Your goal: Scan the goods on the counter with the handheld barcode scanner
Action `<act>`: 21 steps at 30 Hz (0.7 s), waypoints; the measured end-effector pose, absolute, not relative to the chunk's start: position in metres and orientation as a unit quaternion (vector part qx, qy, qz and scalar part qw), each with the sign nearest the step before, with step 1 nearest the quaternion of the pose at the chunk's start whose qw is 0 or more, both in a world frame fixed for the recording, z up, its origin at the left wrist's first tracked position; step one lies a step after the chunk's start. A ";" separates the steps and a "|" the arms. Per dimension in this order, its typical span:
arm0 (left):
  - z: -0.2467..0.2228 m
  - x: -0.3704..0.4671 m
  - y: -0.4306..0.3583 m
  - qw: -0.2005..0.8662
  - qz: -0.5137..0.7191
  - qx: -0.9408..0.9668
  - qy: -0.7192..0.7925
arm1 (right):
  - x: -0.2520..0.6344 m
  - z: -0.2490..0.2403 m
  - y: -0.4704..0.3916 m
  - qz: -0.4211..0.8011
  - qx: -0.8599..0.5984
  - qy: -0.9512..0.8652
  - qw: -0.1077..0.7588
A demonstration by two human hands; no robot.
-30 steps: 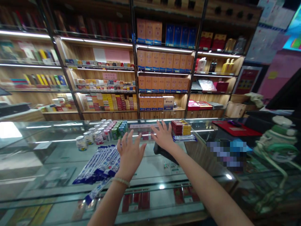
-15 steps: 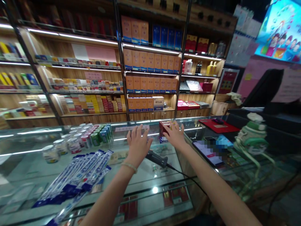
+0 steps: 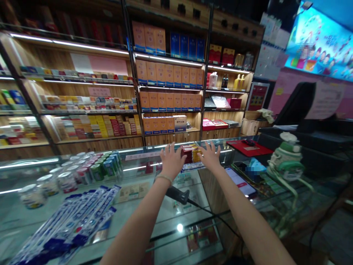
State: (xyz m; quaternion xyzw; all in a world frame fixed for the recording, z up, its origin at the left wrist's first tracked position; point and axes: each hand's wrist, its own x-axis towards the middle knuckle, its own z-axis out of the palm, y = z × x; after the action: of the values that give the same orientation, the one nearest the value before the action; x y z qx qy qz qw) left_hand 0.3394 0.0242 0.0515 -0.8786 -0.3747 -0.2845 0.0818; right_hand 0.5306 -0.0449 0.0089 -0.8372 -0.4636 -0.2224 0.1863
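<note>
On the glass counter (image 3: 138,206), a stack of small red and yellow packs (image 3: 191,152) stands between my two hands. My left hand (image 3: 172,161) is at the stack's left side, fingers spread, holding nothing. At its right side is my right hand (image 3: 210,157), also with fingers apart and empty. Whether the fingertips touch the packs cannot be made out. A blue and white packet (image 3: 193,166) lies at the foot of the stack. Below my left wrist lies a dark corded scanner (image 3: 178,195), partly hidden by the wrist.
Long blue and white packets (image 3: 71,217) lie fanned at the left, with jars (image 3: 67,182) and small cans (image 3: 109,167) behind. At the right are a phone (image 3: 240,182), a red mat (image 3: 249,148) and a green bottle (image 3: 288,160). Stocked shelves stand behind.
My left hand has moved right, closer to the stack, and more of the red and yellow packs shows between the hands. The camera view has shifted a little to the right.
</note>
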 end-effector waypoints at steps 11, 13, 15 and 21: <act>0.027 0.375 0.057 0.065 -0.131 -0.896 -0.419 | 0.544 -0.022 -0.043 -0.203 -0.863 -0.438 0.149; 0.020 0.379 0.060 0.060 -0.113 -0.900 -0.417 | 0.546 -0.024 -0.043 -0.188 -0.868 -0.438 0.137; 0.015 0.382 0.063 0.056 -0.096 -0.903 -0.414 | 0.548 -0.026 -0.044 -0.174 -0.872 -0.440 0.126; 0.006 0.386 0.071 0.047 -0.069 -0.909 -0.409 | 0.554 -0.032 -0.042 -0.152 -0.875 -0.449 0.103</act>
State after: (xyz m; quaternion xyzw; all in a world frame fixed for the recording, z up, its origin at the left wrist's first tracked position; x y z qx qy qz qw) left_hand 0.3864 0.0709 0.0056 -0.9088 -0.4087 -0.0690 0.0475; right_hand 0.5541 -0.0423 -0.0321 -0.8745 -0.4488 -0.1524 0.1025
